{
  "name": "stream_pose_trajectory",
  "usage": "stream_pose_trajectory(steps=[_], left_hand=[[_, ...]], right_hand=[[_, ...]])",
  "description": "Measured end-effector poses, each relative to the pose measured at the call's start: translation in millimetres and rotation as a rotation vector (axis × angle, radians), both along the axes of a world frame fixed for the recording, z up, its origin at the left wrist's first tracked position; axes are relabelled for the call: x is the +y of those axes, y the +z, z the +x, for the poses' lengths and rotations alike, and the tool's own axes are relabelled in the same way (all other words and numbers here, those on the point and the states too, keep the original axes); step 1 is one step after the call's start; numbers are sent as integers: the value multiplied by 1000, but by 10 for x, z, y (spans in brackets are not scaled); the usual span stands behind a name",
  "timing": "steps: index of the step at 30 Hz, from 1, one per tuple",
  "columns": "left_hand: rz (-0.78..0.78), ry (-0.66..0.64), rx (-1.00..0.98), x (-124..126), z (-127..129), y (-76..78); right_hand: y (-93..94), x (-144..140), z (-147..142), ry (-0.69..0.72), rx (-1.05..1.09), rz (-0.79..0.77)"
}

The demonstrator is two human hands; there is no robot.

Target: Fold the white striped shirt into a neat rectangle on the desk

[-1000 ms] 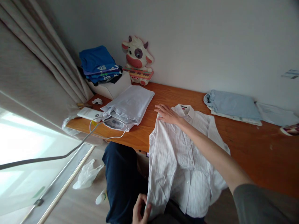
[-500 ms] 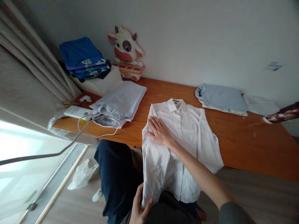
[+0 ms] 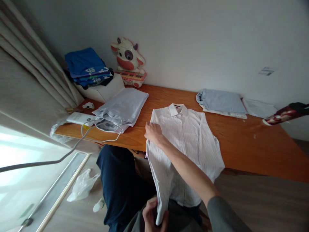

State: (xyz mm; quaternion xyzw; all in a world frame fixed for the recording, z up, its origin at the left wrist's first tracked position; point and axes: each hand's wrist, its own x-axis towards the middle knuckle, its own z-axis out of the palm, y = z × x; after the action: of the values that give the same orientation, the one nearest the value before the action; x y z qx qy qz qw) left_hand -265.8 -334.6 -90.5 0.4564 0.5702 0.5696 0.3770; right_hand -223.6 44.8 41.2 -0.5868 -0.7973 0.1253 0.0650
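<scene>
White striped shirt (image 3: 185, 135) lies lengthwise, collar toward the wall.

white shirt (image 3: 185, 135) marked with fine dark pinstripes; small red tag noted inside collar. table (image 3: 253, 151) coloured orange-brown. folded cloth (image 3: 125, 106) seen as pale grey-white. stacked garments (image 3: 85, 66) recorded blue. folded shirt (image 3: 222, 101) light blue. cow toy (image 3: 127, 58) white, pink, brown patch.

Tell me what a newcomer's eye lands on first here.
The white striped shirt spread over the near edge of the orange table, its left side gripped by the right hand above and the left hand at the hem. Then the cow toy against the wall, beside stacked blue clothes.
</scene>
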Motion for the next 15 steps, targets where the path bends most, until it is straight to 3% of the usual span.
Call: stream_pose_trajectory(steps=[4,8,12,15], left_hand=[[286,-137,14,169,2,30],[550,-494,44,360,-47,108],[391,-793,288,463,59,139],[355,-913,429,514,205,119]], right_hand=[[14,90,186,66,109,7],[-76,174,748,171,568,76],[-277,173,1352,-8,781,118],[-425,105,1628,-147,800,114]])
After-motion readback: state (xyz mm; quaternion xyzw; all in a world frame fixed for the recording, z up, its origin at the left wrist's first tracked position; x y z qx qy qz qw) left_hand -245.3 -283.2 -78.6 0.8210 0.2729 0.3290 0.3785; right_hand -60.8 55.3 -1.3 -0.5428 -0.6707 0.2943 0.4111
